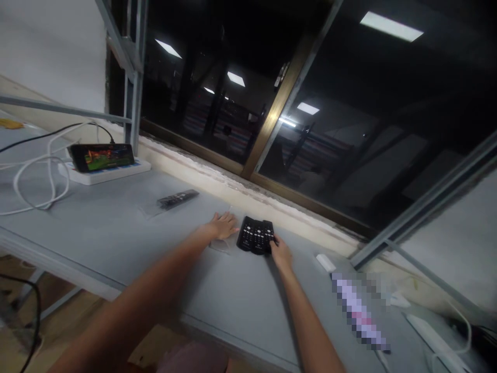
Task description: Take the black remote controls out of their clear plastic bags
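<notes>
Three black remote controls lie side by side on the grey table, their button faces up. My right hand has its thumb and fingers closed on the right-hand edge of the rightmost remote. To the left of the group, my left hand lies flat with its fingers spread. Under and beside it is what looks like a clear plastic bag. Farther left, another dark remote control rests in clear plastic wrapping.
A phone with a lit screen leans on a white power strip at the left, among white and black cables. At the right are a small white object and a pixelated purple item. A window sill borders the table's back.
</notes>
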### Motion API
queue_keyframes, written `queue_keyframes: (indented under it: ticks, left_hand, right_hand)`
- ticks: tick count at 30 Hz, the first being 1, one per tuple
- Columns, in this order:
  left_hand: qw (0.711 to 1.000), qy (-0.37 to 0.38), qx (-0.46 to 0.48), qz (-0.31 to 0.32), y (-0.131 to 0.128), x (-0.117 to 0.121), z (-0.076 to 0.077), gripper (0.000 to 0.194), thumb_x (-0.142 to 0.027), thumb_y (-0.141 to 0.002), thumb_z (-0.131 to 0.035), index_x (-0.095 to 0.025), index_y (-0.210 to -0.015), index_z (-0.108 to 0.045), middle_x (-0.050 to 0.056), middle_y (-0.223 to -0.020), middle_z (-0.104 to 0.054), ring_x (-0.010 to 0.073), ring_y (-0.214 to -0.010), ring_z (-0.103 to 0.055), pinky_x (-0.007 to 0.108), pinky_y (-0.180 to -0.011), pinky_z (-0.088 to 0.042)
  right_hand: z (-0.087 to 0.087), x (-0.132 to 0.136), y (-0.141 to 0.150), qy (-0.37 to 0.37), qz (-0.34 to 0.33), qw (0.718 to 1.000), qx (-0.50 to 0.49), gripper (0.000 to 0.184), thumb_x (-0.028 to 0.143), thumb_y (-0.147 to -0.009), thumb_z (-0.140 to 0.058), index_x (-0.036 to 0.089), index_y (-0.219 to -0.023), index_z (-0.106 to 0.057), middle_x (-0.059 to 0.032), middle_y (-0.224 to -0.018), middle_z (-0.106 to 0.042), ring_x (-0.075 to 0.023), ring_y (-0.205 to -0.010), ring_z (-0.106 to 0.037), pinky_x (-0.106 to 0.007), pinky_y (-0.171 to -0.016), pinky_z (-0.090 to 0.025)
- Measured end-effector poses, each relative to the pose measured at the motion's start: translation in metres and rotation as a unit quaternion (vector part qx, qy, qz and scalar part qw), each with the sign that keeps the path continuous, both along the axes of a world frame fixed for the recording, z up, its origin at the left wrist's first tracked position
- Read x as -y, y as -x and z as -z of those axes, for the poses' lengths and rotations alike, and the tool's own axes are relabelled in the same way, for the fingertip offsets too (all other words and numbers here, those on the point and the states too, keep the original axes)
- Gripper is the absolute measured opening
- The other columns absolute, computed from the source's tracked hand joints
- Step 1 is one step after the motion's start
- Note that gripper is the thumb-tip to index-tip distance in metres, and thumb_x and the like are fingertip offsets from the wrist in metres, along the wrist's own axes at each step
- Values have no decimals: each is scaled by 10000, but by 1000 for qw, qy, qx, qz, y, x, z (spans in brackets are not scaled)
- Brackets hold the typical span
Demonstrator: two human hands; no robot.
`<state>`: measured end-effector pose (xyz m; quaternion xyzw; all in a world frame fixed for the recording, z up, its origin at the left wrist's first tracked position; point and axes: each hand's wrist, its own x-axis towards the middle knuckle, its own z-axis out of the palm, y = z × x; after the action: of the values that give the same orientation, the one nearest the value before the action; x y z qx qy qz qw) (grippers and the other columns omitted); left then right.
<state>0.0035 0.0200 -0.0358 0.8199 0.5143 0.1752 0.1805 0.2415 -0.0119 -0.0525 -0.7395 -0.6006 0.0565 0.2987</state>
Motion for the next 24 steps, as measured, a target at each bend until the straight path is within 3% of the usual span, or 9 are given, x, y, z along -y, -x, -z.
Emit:
queue_keyframes:
  ticks: [4,7,10,12,15,17,19,22,24]
  left_hand:
    - [998,-35,-48,-10,-3,3,-9,580,-484,-913,-374,-179,-1406,-392,163,-1518,-207,333,-1413,-76,645,-1066,-39]
    - [993,-100,-37,-41,12,-4,-24,495,-389,-942,-332,-210,-1397,-404,109,-1529,-217,323,-1414,-90,648,-1064,-15]
    - [970,-192,-3,-146,51,-14,-34,420,-230,-924,-346,-170,-1309,-503,134,-1488,-319,314,-1395,-180,608,-1080,22]
    - [947,-209,45,-239,85,-20,-32,355,-159,-869,-405,-117,-1168,-592,203,-1416,-407,340,-1370,-238,598,-1083,-32]
    - [906,-135,189,-355,134,-30,-26,103,-217,-762,-577,-128,-766,-629,269,-1140,-586,427,-1264,-382,602,-1000,-274]
    - [862,-79,293,-405,157,-36,-26,236,-258,-638,-703,-168,-542,-507,247,-926,-631,461,-1189,-451,556,-928,-381]
    - [838,-32,333,-431,170,-42,-31,363,-257,-542,-765,-196,-464,-416,198,-767,-627,454,-1114,-515,485,-855,-450]
    - [837,46,308,-450,173,-48,-44,404,-209,-489,-785,-216,-431,-385,114,-562,-566,402,-930,-606,386,-707,-491]
    - [834,69,363,-410,166,-50,-51,392,-183,-503,-775,-220,-420,-394,54,-435,-484,337,-713,-625,321,-575,-467]
  right_hand:
    - [-6,6,5,-2,16,1000,-23,510,328,-824,-385,218,-1302,-524,-102,-1278,-565,-289,-1173,-499,-473,-979,-351]
    - [-10,9,9,-2,35,999,-35,524,366,-831,-379,208,-1316,-499,-127,-1316,-520,-312,-1203,-466,-498,-985,-331]
    - [-13,11,11,-10,26,998,-54,511,361,-826,-391,200,-1297,-509,-137,-1309,-521,-326,-1204,-458,-518,-988,-317]
    - [-13,11,13,-13,12,998,-57,496,343,-819,-407,202,-1282,-517,-134,-1308,-521,-329,-1203,-457,-526,-984,-320]
    - [-14,11,17,-6,1,999,-42,472,309,-812,-423,211,-1261,-531,-121,-1309,-520,-331,-1207,-452,-529,-975,-333]
    - [-13,10,19,-1,-5,1000,-31,459,292,-810,-429,211,-1248,-542,-118,-1298,-527,-331,-1199,-456,-526,-969,-341]
    - [-12,10,21,-4,-10,1000,-26,446,282,-810,-434,216,-1235,-553,-109,-1287,-534,-324,-1186,-465,-516,-967,-347]
    - [-12,10,22,-22,-10,999,-27,417,266,-806,-442,226,-1197,-582,-92,-1259,-556,-305,-1158,-486,-482,-963,-362]
    - [-15,12,23,-60,-10,998,-30,390,252,-806,-439,219,-1157,-605,-92,-1215,-581,-295,-1134,-499,-471,-964,-362]
